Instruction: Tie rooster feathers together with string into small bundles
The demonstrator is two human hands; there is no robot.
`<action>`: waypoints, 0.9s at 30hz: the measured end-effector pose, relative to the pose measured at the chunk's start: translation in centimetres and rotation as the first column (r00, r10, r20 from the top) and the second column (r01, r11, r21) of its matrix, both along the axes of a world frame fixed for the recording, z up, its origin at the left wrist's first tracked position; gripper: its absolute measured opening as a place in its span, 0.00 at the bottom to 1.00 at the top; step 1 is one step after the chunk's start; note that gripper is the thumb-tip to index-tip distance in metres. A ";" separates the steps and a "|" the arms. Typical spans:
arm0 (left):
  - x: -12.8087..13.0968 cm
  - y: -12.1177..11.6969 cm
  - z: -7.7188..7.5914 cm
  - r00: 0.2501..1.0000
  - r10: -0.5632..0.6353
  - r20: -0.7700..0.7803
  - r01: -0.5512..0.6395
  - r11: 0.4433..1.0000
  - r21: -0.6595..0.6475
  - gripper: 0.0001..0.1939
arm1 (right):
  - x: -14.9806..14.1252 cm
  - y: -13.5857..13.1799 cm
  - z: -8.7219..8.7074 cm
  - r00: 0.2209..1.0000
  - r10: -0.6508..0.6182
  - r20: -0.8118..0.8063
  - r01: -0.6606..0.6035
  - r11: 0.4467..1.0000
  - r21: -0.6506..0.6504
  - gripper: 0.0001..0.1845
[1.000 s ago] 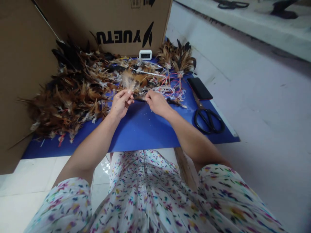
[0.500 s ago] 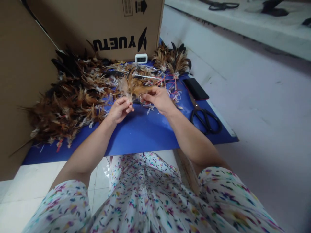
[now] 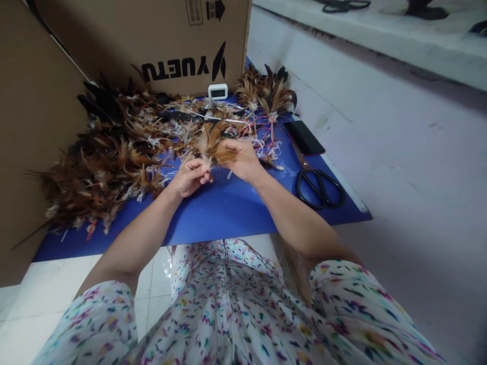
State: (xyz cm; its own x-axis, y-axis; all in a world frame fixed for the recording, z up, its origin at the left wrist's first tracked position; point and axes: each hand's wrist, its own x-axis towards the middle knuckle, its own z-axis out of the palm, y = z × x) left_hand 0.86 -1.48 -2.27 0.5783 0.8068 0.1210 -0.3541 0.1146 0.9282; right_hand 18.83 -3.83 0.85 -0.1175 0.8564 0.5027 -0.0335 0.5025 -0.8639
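My left hand (image 3: 190,177) pinches a small bunch of brown feathers (image 3: 211,144) at its pale base, just above the blue tabletop (image 3: 220,208). The tips of the bunch fan upward and to the right. At its right side my right hand (image 3: 243,159) is closed, with brown feathers along its fingers; which of them it grips I cannot fully make out. Behind and to the left of both hands spreads a large heap of loose brown and black feather bunches (image 3: 110,157), some tied with white or red string.
Black-handled scissors (image 3: 319,187) lie at the right, partly under a dark phone (image 3: 304,137). A white digital clock (image 3: 218,92) stands before a cardboard box (image 3: 114,40). Feather bundles on sticks (image 3: 274,99) lie at the back right, near pink and white strings (image 3: 262,133). A wall (image 3: 380,142) borders the right.
My right hand has drawn slightly down and left, closer to my left hand, and the feathers by its fingers now point downward. My left hand keeps its pinch. The view has shifted slightly.
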 end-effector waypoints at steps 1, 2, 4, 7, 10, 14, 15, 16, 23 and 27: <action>0.0 0.0 0.0 1.000 0.005 0.001 -0.005 1.000 -0.001 0.19 | 0.0 0.1 0.0 1.000 -0.006 0.017 0.006 1.000 0.002 0.09; 0.1 0.0 0.1 1.000 0.016 0.001 -0.016 1.000 0.000 0.19 | 0.1 0.2 -0.1 0.999 -0.024 0.029 0.024 1.000 -0.007 0.10; 0.2 -0.1 0.2 0.998 0.060 0.009 -0.060 0.998 0.001 0.20 | 0.3 0.5 -0.4 0.995 -0.095 0.028 0.096 0.994 -0.046 0.11; 0.4 0.1 0.5 0.981 0.193 0.027 -0.193 0.981 -0.009 0.19 | 0.7 0.9 -0.7 0.976 -0.218 -0.014 0.215 0.968 -0.126 0.12; 0.5 0.5 0.5 0.932 0.362 -0.010 -0.362 0.932 0.000 0.15 | 0.7 0.8 -0.7 0.971 -0.237 -0.017 0.229 0.951 -0.206 0.14; 0.6 1.0 -0.1 0.861 0.502 -0.082 -0.488 0.861 0.145 0.17 | -0.2 0.1 -0.7 0.986 -0.158 0.051 0.165 0.964 -0.206 0.16; 0.6 1.1 -0.2 0.848 0.521 -0.095 -0.498 0.845 0.195 0.17 | -0.4 -0.1 -0.8 0.986 -0.151 0.065 0.160 0.970 -0.182 0.16; 0.6 1.0 -0.4 0.838 0.536 -0.105 -0.500 0.831 0.245 0.17 | -0.6 -0.2 -0.9 0.985 -0.152 0.076 0.162 0.975 -0.154 0.16; 0.8 0.4 -0.7 0.794 0.591 -0.141 -0.478 0.751 0.456 0.16 | -0.9 0.0 -1.6 0.936 -0.318 0.150 0.320 0.947 0.015 0.09; 0.8 0.2 -0.5 0.785 0.600 -0.155 -0.462 0.734 0.498 0.14 | -1.0 0.1 -1.6 0.921 -0.349 0.174 0.347 0.937 0.047 0.05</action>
